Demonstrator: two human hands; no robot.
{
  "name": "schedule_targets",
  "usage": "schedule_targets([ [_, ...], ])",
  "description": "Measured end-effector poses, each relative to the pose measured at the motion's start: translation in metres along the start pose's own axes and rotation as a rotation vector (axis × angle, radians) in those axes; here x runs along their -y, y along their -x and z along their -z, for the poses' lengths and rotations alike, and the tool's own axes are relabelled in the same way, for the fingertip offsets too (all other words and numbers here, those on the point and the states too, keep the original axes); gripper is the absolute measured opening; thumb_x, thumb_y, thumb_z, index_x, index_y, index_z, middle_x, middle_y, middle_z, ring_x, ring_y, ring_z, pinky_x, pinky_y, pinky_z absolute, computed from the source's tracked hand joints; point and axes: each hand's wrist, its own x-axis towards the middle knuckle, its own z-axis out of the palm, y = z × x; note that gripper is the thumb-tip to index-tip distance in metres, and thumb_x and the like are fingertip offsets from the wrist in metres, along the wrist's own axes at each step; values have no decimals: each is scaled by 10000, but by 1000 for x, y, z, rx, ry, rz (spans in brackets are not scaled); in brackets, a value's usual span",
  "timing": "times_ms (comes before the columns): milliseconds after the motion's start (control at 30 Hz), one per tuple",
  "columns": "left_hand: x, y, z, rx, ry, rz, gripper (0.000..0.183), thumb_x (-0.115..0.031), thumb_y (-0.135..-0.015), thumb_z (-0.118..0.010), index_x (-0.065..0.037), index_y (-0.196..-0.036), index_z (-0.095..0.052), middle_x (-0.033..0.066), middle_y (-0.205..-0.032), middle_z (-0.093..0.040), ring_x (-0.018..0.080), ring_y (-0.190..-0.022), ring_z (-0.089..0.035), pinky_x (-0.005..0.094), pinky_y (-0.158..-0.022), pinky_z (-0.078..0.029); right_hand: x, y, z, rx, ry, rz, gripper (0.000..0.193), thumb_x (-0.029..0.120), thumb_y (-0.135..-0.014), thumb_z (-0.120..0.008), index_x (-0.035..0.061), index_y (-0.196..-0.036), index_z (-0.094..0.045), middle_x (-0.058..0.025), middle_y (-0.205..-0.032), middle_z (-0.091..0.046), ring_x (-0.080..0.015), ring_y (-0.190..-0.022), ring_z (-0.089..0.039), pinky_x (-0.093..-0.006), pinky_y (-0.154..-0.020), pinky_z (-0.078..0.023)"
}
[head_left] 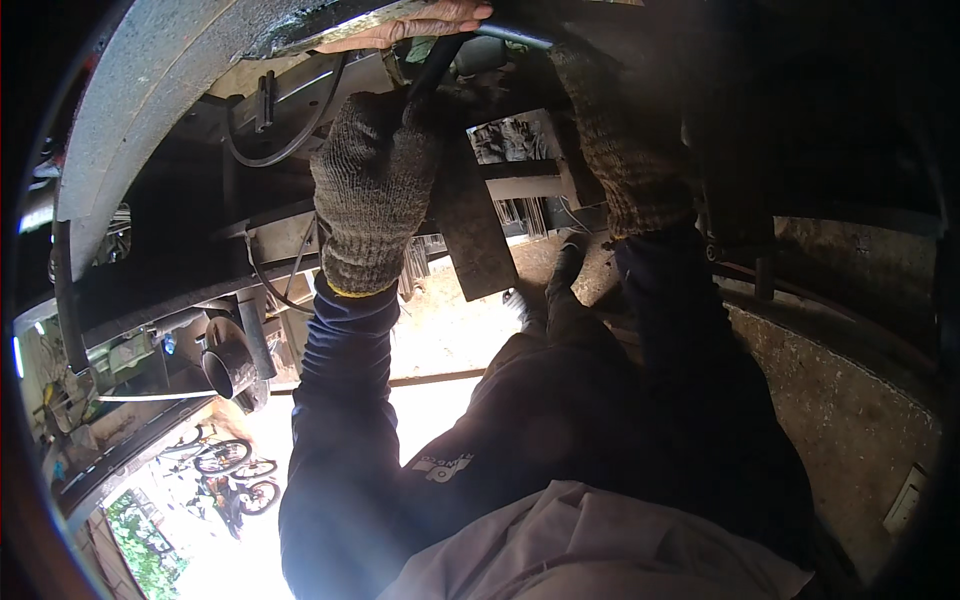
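My left hand (pixel 370 185), in a grey knitted glove with a yellow cuff edge, is raised and closed around a dark bar (pixel 432 72) that slants up to the right. My right hand (pixel 630 140) wears a similar glove and is raised beside a bluish metal rod (pixel 515 37); its fingers are lost in shadow, so its grip does not show. Another person's bare hand (pixel 410 27) reaches in at the top, its fingertips near the upper end of the dark bar. Between my arms hangs a flat dark metal plate (pixel 475 225).
Overhead is a vehicle's underside, with a curved grey panel (pixel 150 120), a looping hose (pixel 285 150) and a short open pipe (pixel 228 365). A stained wall (pixel 840 390) stands at the right. Bicycles (pixel 230 470) are outside in bright light at the lower left.
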Motion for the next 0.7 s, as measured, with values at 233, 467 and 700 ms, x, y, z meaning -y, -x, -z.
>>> schedule_targets([
  [233, -2, 0, 1, 30, 75, 17, 264, -260, -948, -757, -20, -1045, -702, 122, -874, -732, 206, -756, -696, 325, -706, -540, -1, 1, 1, 4, 46, -22, 312, 209, -933, -782, 66, -1185, -666, -142, -1150, -713, -291, -1069, -710, -382, -924, -573],
  [467, -6, -1, 1, 20, 52, 43, 259, -265, -955, -754, -23, -1032, -702, 121, -875, -737, 205, -771, -710, 321, -712, -546, 4, -2, 2, 1, 28, -9, 328, 231, -932, -783, 67, -1191, -665, -143, -1151, -717, -298, -1077, -711, -384, -929, -573],
  [700, -3, -1, 1, 6, 3, 23, 255, -273, -948, -757, -32, -999, -691, 129, -868, -739, 231, -765, -731, 334, -696, -556, 10, 0, 3, 29, 86, -96, 339, 292, -949, -756, 76, -1194, -667, -142, -1165, -719, -318, -1074, -711, -405, -932, -569],
])
